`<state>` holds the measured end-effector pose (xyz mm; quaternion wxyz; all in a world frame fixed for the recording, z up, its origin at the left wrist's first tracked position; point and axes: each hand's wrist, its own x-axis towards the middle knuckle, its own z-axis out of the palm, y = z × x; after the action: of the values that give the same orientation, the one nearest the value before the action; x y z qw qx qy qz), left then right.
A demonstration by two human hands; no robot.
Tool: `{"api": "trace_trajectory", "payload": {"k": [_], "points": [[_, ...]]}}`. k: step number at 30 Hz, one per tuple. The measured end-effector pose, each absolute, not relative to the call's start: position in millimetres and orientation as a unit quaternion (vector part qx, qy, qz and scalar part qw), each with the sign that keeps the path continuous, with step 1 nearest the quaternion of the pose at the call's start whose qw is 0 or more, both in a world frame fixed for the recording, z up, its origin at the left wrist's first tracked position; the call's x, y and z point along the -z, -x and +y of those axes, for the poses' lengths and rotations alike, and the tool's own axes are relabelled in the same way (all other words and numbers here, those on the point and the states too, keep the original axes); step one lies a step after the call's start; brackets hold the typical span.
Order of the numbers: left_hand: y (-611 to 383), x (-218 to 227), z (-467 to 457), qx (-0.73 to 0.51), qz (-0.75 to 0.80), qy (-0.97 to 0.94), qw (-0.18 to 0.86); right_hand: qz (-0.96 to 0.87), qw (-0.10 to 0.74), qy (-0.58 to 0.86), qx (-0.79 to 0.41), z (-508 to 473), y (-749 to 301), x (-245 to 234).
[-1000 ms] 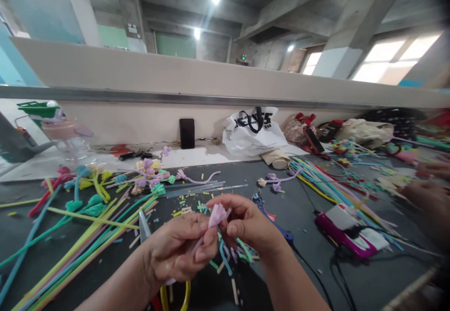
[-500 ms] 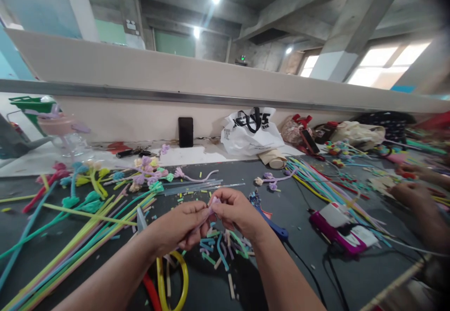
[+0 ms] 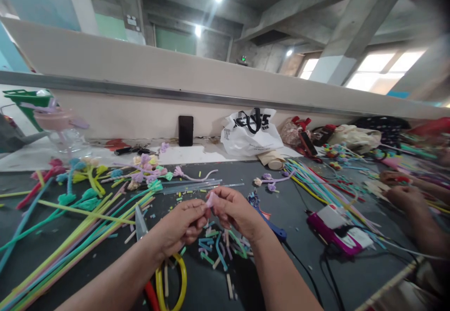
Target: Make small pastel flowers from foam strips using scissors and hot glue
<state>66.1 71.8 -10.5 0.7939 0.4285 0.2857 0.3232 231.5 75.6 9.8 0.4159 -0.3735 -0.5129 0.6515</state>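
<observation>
A small lilac fuzzy piece [image 3: 211, 200], which looks like pipe cleaner, is pinched between my two hands above the dark table. My left hand [image 3: 188, 222] closes on its lower left side, fingers curled. From the right, my right hand [image 3: 235, 210] grips it between thumb and forefinger. Most of the piece is hidden by the fingers. Beneath the hands lie short cut pipe cleaner pieces [image 3: 222, 257] in several colours. Scissors [image 3: 184, 280] with yellow and red handles lie partly under my left forearm. A blue glue gun [image 3: 277, 232] rests beside my right wrist.
Long pipe cleaners [image 3: 75, 248] and finished-looking flowers [image 3: 144, 170] cover the left side. A magenta power strip [image 3: 333, 236] with cables lies right. At the back stand a phone [image 3: 185, 131], a white bag [image 3: 249, 137] and a cup [image 3: 61, 130]. Another person's hands [image 3: 404, 194] work far right.
The lilac piece shows more plainly between my fingertips, and my fingers have shifted slightly on it. The camera view has turned a little. The other things lie as before.
</observation>
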Motion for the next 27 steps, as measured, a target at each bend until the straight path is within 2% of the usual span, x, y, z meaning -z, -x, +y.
{"api": "trace_trajectory", "payload": {"k": [6, 9, 17, 27], "points": [[-64, 19, 79, -0.357, 0.277, -0.374, 0.810, -0.444, 0.521, 0.384, -0.619, 84, -235, -5], [-65, 21, 80, -0.363, 0.280, -0.375, 0.806, -0.422, 0.547, 0.413, -0.594, 87, -235, -5], [-68, 27, 79, -0.375, 0.296, -0.407, 0.779, -0.472, 0.575, 0.429, -0.512, 81, -226, -3], [-69, 26, 77, -0.366, 0.316, -0.421, 0.767, -0.527, 0.542, 0.486, -0.439, 78, -216, -1]]}}
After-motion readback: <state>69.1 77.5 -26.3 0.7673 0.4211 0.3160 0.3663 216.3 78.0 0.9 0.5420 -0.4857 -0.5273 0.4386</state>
